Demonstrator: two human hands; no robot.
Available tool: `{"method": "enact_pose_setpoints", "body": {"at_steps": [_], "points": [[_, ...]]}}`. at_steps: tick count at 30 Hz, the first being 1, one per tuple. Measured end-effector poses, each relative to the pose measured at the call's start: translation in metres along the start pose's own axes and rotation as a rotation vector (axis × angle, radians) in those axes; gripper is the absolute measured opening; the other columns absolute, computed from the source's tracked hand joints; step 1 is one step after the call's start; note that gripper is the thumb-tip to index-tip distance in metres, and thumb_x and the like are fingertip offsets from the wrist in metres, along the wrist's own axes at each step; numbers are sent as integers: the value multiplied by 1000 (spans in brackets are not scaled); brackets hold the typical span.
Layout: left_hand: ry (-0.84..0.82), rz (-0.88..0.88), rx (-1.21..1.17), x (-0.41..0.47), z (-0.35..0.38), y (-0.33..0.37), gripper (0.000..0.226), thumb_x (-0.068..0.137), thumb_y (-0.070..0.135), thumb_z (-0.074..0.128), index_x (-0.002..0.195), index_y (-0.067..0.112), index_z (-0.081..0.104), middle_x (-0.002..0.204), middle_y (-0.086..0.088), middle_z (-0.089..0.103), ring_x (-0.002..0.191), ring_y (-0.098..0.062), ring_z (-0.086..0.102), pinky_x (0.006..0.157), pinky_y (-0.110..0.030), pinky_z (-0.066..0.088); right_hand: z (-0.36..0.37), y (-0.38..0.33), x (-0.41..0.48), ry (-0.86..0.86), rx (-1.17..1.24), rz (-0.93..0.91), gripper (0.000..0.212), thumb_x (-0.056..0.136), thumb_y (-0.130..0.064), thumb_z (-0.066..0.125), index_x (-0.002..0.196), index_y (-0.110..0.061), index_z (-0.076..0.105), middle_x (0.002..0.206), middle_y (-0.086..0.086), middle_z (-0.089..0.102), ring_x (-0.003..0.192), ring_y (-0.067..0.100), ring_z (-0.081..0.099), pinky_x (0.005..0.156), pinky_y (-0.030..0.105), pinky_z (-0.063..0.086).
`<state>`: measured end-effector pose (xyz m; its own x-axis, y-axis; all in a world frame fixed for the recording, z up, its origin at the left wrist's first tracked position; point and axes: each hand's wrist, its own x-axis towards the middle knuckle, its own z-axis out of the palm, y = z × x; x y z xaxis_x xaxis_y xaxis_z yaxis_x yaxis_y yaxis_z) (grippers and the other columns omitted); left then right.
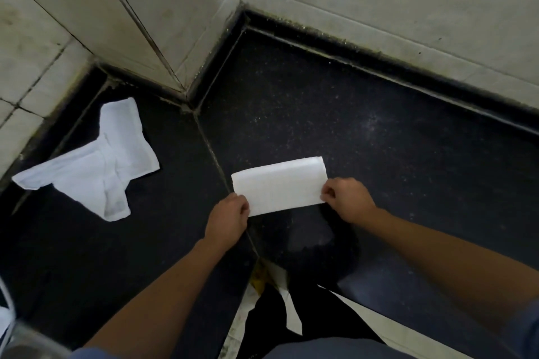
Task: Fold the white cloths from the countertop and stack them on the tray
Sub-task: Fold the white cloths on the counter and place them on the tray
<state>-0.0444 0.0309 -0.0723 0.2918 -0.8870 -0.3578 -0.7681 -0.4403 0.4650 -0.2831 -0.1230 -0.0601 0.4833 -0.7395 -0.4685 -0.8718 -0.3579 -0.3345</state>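
Note:
A white cloth [279, 185], folded into a long rectangle, lies flat on the dark speckled countertop [379, 137]. My left hand [229, 217] pinches its near left corner. My right hand [347, 198] pinches its near right corner. To the left, a pile of crumpled white cloths [96, 166] lies loose on the counter near the wall. At the bottom left edge, a pale curved rim [8, 309] shows; I cannot tell whether it is the tray.
Tiled walls [175, 9] close the counter at the back and left, meeting in a protruding corner [186, 90]. A seam [218, 166] runs across the counter under the folded cloth's left end. The counter's front edge [379, 312] and tiled floor lie below.

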Motion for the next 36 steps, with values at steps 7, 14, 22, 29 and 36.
{"method": "enact_pose_setpoints", "body": {"at_steps": [7,14,22,29,36], "points": [[65,266,298,5,-18,-2,31,88,14,60,119,12,63,125,-6,56,114,-24,51,90,-37,47,-14,-14,18,103,46,199,26,89,-39,60,102,-17,60,100,5,65,90,25,62,71,34,48],[-104,203,395,14,-23,-19,49,94,29,53,141,19,43,157,2,24,143,-19,20,111,-39,26,-12,-39,38,7,255,456,37,81,-31,70,112,-12,64,108,10,66,96,29,64,74,34,51],[-81,220,366,15,-24,-19,48,92,28,56,139,18,47,155,2,28,140,-19,25,108,-37,28,-31,-36,37,-102,936,642,21,78,-8,68,96,-2,61,98,17,66,89,34,66,78,50,58],[-85,213,372,15,-26,-18,47,93,30,53,138,21,45,155,5,25,140,-17,23,109,-36,27,-42,-41,38,-80,1159,657,26,74,10,63,100,4,66,97,17,67,84,29,66,70,39,57],[-90,210,343,14,-27,-17,45,93,27,54,136,18,48,155,3,26,140,-19,23,109,-38,27,-31,-36,40,-98,1119,738,24,83,-13,74,101,-2,66,93,8,67,83,22,65,75,38,58]]}}
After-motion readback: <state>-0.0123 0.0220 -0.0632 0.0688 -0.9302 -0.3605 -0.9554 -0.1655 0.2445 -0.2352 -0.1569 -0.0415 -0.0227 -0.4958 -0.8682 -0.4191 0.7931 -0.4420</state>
